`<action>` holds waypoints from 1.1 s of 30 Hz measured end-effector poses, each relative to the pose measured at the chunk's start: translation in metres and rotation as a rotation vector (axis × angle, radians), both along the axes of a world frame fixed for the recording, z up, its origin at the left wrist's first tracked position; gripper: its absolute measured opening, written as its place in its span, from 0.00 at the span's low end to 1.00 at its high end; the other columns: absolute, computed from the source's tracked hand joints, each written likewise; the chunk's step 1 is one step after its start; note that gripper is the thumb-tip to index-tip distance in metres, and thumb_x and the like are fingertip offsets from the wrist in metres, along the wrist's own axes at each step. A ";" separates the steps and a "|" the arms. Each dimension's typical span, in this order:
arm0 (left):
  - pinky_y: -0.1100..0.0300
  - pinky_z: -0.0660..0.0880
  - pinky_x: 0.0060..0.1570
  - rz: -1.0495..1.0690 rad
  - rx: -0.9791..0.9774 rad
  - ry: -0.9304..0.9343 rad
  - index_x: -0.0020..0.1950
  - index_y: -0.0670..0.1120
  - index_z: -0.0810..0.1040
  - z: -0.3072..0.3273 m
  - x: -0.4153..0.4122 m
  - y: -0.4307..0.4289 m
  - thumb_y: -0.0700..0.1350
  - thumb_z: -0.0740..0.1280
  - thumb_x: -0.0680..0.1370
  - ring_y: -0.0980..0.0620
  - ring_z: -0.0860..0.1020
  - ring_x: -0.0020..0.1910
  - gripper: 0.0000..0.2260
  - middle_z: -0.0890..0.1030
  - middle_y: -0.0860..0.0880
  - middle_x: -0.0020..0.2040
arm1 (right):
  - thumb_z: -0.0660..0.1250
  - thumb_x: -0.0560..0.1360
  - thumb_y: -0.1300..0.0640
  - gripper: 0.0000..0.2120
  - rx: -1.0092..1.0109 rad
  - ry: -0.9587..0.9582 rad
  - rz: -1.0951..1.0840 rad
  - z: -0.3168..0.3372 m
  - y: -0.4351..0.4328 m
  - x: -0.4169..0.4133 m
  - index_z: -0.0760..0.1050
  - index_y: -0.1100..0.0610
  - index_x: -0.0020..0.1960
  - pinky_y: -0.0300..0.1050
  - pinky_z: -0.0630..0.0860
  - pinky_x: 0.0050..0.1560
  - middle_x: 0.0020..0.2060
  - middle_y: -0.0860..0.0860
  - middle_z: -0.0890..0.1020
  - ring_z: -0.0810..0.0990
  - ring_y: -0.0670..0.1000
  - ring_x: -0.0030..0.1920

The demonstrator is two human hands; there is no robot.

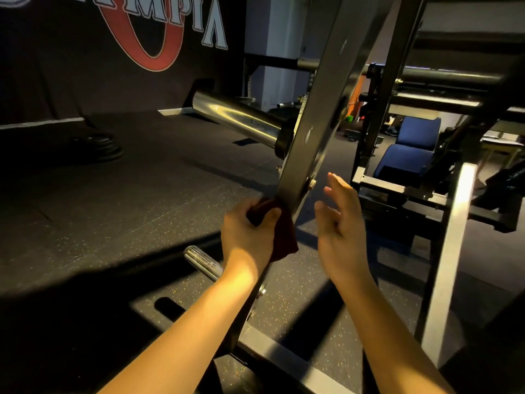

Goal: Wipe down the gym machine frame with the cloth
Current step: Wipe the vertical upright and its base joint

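- Maroon cloth (pixel 285 240), one: bunched in the left hand and pressed to the left edge of the frame bar near its lower end; a loose flap hung down below the fist.
- Left hand (pixel 246 232), one: fingers and thumb curled tight round the cloth, knuckles against the bar's left edge.
- Right hand (pixel 340 223), one: fingers spread and loosely straight, holding nothing; raised just beside the bar's right edge, and contact with the metal could not be told.
- Frame bar (pixel 321 115), one, flat grey steel with bolts: long axis slanted, lower end toward the person, top leaning away and to the right, running out past the upper edge of the view.
- Pale grey upright (pixel 450 251), one: to the right of the bar and leaning the same way.
- Base rail (pixel 284 361), one: lay low across the floor under both forearms.
- Chrome sleeves, two: a large one (pixel 233 115) jutting left from the bar's mid-height, a small one (pixel 202 261) jutting left just below the left wrist.
- Blue pads, two: back pad (pixel 418 132) above seat pad (pixel 397 163), behind the frame at right.
- Black weight plates (pixel 96 150), one stack, count unclear: on the speckled rubber floor (pixel 142 209) at the far left.
- Dark wall banner (pixel 85 66), one: red ring and pale letters.
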State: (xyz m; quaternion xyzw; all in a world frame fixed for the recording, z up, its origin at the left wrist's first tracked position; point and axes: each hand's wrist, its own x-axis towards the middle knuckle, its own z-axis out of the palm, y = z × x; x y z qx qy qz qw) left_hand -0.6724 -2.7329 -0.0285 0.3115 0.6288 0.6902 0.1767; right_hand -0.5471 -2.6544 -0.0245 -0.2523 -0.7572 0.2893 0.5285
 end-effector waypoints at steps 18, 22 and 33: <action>0.66 0.77 0.47 0.072 -0.019 0.073 0.51 0.57 0.79 -0.026 0.013 -0.004 0.46 0.72 0.79 0.58 0.82 0.50 0.07 0.83 0.57 0.49 | 0.59 0.84 0.67 0.25 0.090 -0.104 0.114 0.009 0.000 -0.011 0.61 0.46 0.75 0.20 0.60 0.62 0.68 0.33 0.66 0.63 0.22 0.65; 0.70 0.71 0.42 0.052 -0.042 0.091 0.55 0.52 0.81 -0.003 0.010 0.004 0.46 0.72 0.79 0.60 0.80 0.47 0.06 0.82 0.56 0.48 | 0.59 0.84 0.66 0.25 0.033 -0.110 0.134 0.011 0.002 -0.009 0.61 0.43 0.74 0.25 0.62 0.65 0.67 0.29 0.66 0.64 0.22 0.65; 0.60 0.81 0.49 0.064 -0.036 0.095 0.57 0.51 0.81 0.001 0.000 0.004 0.46 0.73 0.79 0.55 0.82 0.49 0.08 0.84 0.53 0.50 | 0.58 0.83 0.71 0.26 0.019 -0.071 0.180 0.017 -0.003 -0.005 0.63 0.45 0.72 0.20 0.64 0.58 0.64 0.29 0.68 0.69 0.22 0.59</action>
